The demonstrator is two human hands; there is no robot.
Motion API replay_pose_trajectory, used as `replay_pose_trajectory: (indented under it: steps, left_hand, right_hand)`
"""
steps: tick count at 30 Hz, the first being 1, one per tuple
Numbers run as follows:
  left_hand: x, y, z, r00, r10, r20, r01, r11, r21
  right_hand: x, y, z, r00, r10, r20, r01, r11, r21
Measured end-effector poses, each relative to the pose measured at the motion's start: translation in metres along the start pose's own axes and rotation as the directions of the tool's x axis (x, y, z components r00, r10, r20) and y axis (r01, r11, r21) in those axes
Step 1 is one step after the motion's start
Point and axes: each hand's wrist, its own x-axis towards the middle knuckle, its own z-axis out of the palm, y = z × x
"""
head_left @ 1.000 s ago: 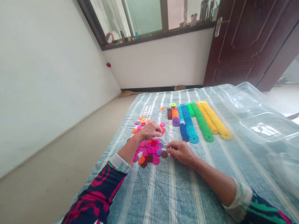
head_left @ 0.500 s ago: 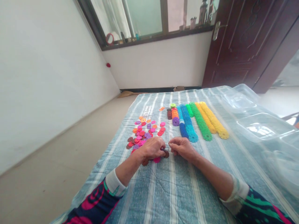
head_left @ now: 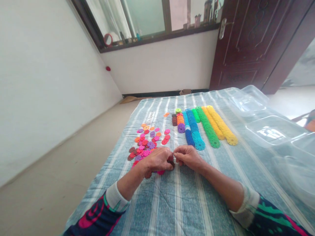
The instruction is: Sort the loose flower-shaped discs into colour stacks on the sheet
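My left hand (head_left: 159, 159) is closed at the near edge of a pile of loose notched plastic discs (head_left: 145, 144) in pink, red, purple, orange and brown. A brown disc (head_left: 172, 164) shows at its fingertips, with other discs partly hidden under the palm. Just to the right, my right hand (head_left: 188, 156) is pinched, its fingertips almost touching the left ones; what they hold is too small to make out. Beyond it lie overlapping rows of the same discs: a yellow row (head_left: 222, 127), a green row (head_left: 208, 127) and a blue row (head_left: 193, 124).
Shorter stacks, brown (head_left: 174, 120) and orange with purple (head_left: 180, 123), lie left of the blue rows. Clear plastic containers (head_left: 275, 129) stand along the right side of the striped cloth (head_left: 182, 203). A brown door (head_left: 238, 46) and a window ledge (head_left: 159, 40) are behind.
The view has shifted slightly, so everything sits a little further left. Both hands stay close together by the pile, with the right fingertips now nearer to the left ones.
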Motion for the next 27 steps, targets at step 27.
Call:
replay_pose_trajectory:
  steps: [27]
  left_hand:
    - [0.134, -0.065, -0.038, 0.699, -0.293, -0.653, 0.149, 0.952, -0.268]
  right_hand:
    - [0.003, -0.001, 0.001, 0.999, 0.048, 0.02, -0.049, 0.998, 0.041]
